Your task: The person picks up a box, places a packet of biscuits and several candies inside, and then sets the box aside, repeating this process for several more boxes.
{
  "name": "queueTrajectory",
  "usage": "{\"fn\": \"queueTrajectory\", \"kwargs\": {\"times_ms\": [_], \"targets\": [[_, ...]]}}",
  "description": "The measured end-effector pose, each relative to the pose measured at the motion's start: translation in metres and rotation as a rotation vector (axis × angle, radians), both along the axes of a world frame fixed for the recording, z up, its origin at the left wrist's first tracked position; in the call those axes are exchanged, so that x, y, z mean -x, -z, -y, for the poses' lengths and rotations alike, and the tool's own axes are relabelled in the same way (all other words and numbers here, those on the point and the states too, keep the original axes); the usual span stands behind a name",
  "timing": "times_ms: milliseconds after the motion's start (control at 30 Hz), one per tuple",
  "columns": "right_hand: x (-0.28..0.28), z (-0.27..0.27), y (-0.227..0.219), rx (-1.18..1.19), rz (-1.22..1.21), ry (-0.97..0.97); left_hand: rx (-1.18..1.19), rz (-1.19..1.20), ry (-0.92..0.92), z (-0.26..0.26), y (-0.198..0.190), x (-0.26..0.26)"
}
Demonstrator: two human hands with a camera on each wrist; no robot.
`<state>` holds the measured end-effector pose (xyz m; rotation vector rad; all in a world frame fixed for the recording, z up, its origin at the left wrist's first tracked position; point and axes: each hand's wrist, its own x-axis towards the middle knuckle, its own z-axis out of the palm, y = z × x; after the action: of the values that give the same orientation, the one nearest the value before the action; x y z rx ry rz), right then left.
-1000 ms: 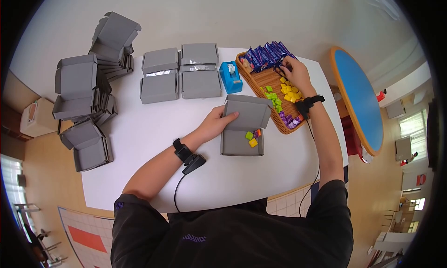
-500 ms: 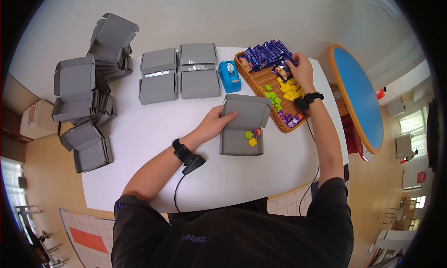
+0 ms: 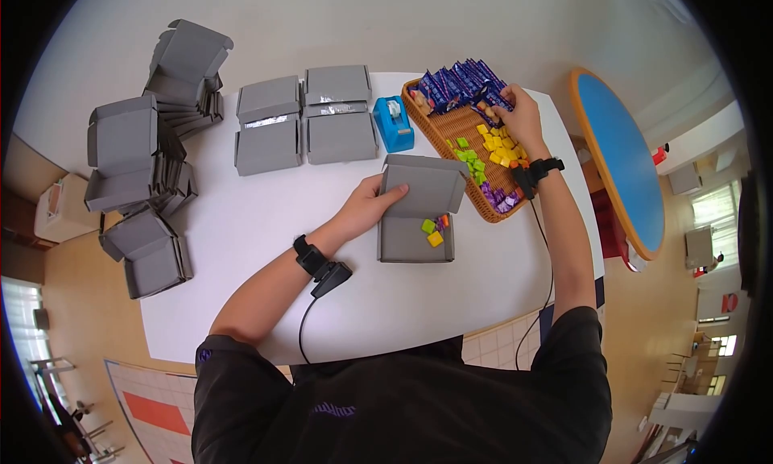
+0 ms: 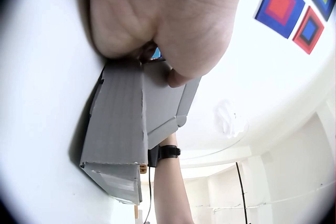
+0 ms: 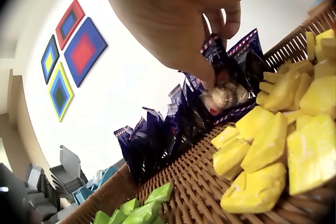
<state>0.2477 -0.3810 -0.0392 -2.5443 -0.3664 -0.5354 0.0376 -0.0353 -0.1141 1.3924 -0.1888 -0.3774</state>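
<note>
Snack packet, head view: one, pinched in your right hand at the far end of the basket. One open box before you; your left hand grips its lid. Inside: one green sweet, one yellow sweet, smaller pieces uncounted. Beyond: four closed boxes, one tape dispenser. Left wrist: your thumb lies against the lid. Right wrist: your hand points down; other packets crowd alongside, yellow pile near, both overlapping.

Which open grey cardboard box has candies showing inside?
The grey cardboard box whose raised lid the left hand grips: square green and yellow candies lie inside. The open grey boxes stacked at left on the white table show none.
</note>
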Motion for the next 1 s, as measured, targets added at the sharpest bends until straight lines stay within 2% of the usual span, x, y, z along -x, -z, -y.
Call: {"fn": "queueTrajectory", "kwargs": {"times_ms": [100,500,600,700,800,933,1000], "targets": [[-0.004,0.003,0.001,0.032,-0.057,0.013,-0.01,0.006,0.005,-0.001,-0.002,0.001],[-0.006,0.001,0.001,0.008,-0.026,0.067,0.01,-0.009,0.008,0.0,-0.007,0.002],[0.004,-0.001,-0.006,0.117,0.21,0.066,0.025,-0.001,0.01,0.0,-0.002,0.001],[0.036,-0.015,-0.026,0.095,0.377,0.049,0.011,-0.015,-0.001,-0.001,-0.01,0.003],[0.086,-0.031,-0.051,0.082,0.296,-0.088,-0.003,0.002,-0.012,0.0,-0.004,0.002],[0.161,-0.059,-0.06,0.01,-0.117,-0.355,0.016,-0.022,-0.005,-0.001,-0.005,0.002],[0.189,-0.07,-0.052,0.074,-0.245,-0.535,0.001,-0.03,-0.01,-0.001,-0.009,0.003]]}}
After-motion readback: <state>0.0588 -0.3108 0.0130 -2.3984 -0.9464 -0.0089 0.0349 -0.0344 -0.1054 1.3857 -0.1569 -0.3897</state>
